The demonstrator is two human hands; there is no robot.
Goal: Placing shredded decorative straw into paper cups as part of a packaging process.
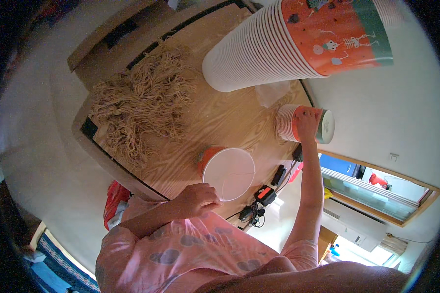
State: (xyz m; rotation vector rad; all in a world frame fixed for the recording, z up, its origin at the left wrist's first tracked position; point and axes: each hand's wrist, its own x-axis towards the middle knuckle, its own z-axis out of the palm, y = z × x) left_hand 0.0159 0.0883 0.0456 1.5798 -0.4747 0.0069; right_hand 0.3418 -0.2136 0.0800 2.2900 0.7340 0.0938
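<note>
Near the table's front edge, a paper bucket with an orange outside stands with its white open mouth toward me. My left hand is closed at its near rim, fingertips pinched on a thin string that runs up across the mouth. Out to the right, my right hand is wrapped over the orange side of a short stack of nested paper buckets, whose green-edged white base faces right. Its fingertips are partly hard to make out. A large tangled pile of beige strings lies at the left of the table.
A tall stack of nested orange and green paper buckets rises at the far right. A clear plastic piece lies beside it. Black power adapters and cords sit along the right table edge. A cardboard box borders the far left.
</note>
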